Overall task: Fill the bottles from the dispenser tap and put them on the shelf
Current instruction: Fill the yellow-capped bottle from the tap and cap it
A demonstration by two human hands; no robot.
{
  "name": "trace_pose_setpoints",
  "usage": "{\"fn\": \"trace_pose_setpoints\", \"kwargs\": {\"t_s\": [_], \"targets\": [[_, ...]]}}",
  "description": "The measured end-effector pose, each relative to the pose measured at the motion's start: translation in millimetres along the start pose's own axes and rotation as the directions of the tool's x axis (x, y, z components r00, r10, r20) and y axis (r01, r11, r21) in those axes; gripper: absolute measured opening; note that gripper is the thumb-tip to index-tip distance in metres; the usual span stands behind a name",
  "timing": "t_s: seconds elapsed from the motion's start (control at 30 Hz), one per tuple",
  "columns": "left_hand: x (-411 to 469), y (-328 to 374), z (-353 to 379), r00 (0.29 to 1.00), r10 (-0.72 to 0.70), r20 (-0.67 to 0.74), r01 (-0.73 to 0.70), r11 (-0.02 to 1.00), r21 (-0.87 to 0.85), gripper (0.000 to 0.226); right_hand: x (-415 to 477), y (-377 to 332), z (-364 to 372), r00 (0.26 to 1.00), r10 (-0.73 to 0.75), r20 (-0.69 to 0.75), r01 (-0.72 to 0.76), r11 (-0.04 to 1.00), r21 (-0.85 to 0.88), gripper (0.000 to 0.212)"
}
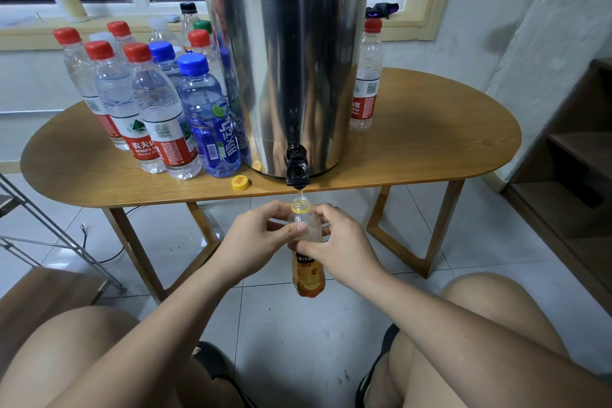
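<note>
Gripped near its neck by the left hand (261,235) and right hand (337,245), the uncapped juice bottle (308,275) is held under the dispenser tap (298,170); capping and shelving are judged outstanding.

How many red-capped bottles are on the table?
6. Five red-capped bottles stand clustered left of the dispenser; the sixth bottle stands alone to its right. Others may be hidden behind.

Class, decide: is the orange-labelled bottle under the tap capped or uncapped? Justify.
Uncapped. The orange-labelled bottle shows an open mouth under the tap; a yellow cap lies on the table.
</note>
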State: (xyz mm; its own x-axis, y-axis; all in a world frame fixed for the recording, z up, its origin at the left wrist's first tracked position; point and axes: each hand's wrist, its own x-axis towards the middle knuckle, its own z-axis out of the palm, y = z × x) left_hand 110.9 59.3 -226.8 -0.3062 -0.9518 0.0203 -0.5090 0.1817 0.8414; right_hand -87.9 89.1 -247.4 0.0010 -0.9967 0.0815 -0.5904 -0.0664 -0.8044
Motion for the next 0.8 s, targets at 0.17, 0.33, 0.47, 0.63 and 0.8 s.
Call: {"fn": "trace_pose_setpoints", "kwargs": {"t_s": [0.17, 0.33, 0.47, 0.63, 0.8], "targets": [[0.4, -0.1, 0.0, 1.0, 0.002, -0.002, -0.002, 1.0, 0.008, 0.031, -0.5, 0.1, -0.7, 1.0, -0.005, 0.002, 0.005, 1.0, 0.004, 0.064], [0.4, 0.1, 0.3, 1.0, 0.002, 0.003, -0.002, 1.0, 0.007, 0.029, 0.2, 0.9, 0.1, 1.0, -0.008, 0.001, 0.008, 1.0, 0.003, 0.065], [1.3, -1.4, 0.4, 1.0, -0.002, -0.003, 0.002, 1.0, 0.014, 0.028, 0.5, 0.9, -0.1, 1.0, -0.008, -0.001, 0.008, 1.0, 0.003, 0.065], [1.4, -2.3, 0.0, 1.0, 0.008, -0.006, -0.008, 1.0, 0.026, 0.028, 0.2, 1.3, 0.2, 1.0, -0.013, 0.0, 0.013, 1.0, 0.012, 0.064], [1.5, -2.7, -0.3, 1.0, 0.01, -0.004, -0.01, 1.0, 0.023, 0.027, 0.1, 1.9, 0.2, 1.0, -0.016, -0.002, 0.016, 1.0, 0.011, 0.063]]}}
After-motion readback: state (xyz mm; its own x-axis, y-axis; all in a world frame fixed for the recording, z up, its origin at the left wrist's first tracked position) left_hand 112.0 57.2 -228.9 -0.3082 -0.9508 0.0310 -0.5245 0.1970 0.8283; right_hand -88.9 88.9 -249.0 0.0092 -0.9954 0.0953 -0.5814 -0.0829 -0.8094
